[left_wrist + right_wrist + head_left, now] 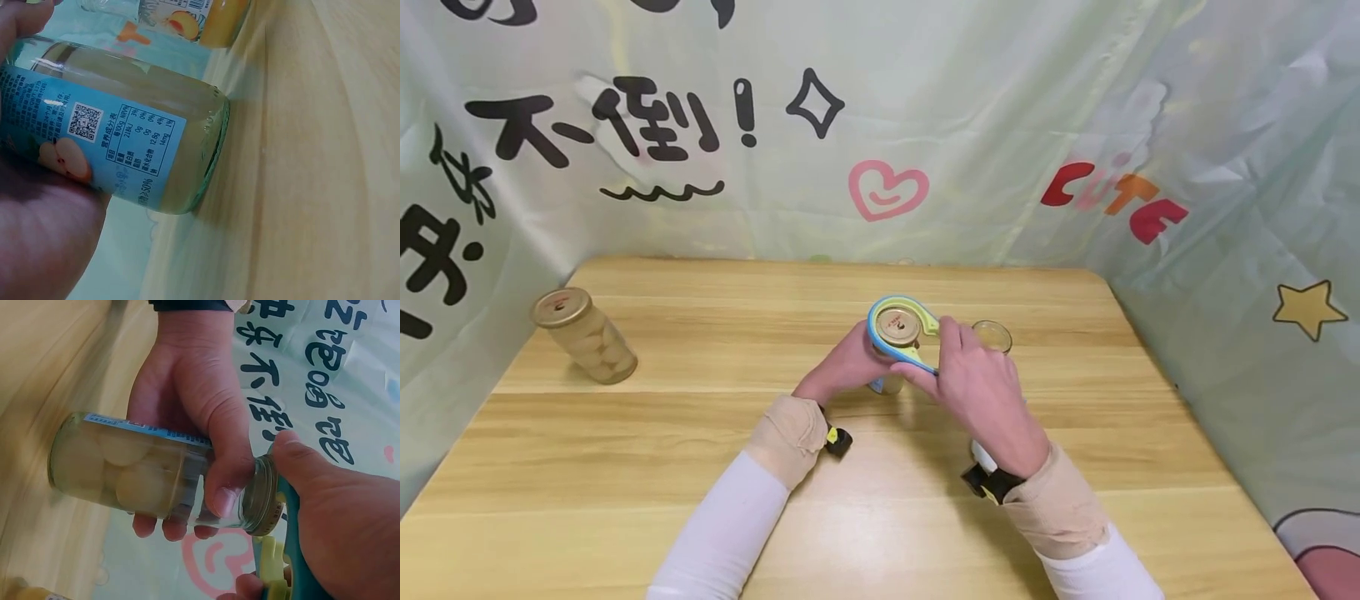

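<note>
Upright on the table, a glass fruit jar (156,81) has a blue label with an apple picture and a gold lid (898,327). My left hand (847,361) grips its body, with the thumb along the upper side in the right wrist view. My right hand (983,385) holds the handles of a blue and yellow-green jar opener (292,544). The opener's loop surrounds the lid. In the right wrist view, the right thumb lies by the lid's edge. Palm and wrist hide part of the handles in the head view.
A second fruit jar (597,346) with a gold lid stands at the table's left. Just behind my right hand is another glass jar (992,335), mostly hidden; the left wrist view shows a jar with a peach label (182,22). Printed cloth (985,200) encloses the wooden table (700,483).
</note>
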Available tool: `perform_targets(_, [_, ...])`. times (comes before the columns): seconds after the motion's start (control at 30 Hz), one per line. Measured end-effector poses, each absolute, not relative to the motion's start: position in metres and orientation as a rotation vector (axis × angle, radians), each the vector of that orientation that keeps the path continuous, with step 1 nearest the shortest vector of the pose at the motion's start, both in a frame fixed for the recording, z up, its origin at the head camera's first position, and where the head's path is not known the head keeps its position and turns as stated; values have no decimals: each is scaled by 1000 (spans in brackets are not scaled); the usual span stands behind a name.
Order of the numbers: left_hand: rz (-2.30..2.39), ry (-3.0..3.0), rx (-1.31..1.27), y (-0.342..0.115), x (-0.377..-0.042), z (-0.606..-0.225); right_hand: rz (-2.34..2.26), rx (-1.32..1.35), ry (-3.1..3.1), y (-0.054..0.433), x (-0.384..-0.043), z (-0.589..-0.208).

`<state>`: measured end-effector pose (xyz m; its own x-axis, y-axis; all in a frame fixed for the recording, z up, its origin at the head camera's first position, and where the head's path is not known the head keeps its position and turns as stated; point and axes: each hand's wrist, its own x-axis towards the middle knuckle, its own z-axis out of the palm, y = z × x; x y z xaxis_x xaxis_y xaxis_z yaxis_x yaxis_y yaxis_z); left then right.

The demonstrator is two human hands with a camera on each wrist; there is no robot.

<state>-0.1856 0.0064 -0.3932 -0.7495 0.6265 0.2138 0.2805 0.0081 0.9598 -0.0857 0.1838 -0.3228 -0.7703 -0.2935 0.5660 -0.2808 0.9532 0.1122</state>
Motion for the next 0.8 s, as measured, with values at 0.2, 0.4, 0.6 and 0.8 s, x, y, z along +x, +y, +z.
perform_targets(0.2, [1812,2018,955,6,-185,-391,63,355,-2625,179,-85,-315])
perform_targets(0.4, [1813,2001,958,7,-185,-392,130,303,-2746,179,-83,-311])
perform_targets(0.6, [1822,1974,974,6,-186,-394,99,336,-2691,180,-82,-310])
perform_targets(0.8, [1832,1974,988,4,-185,-394,25,329,-2650,178,-84,-309])
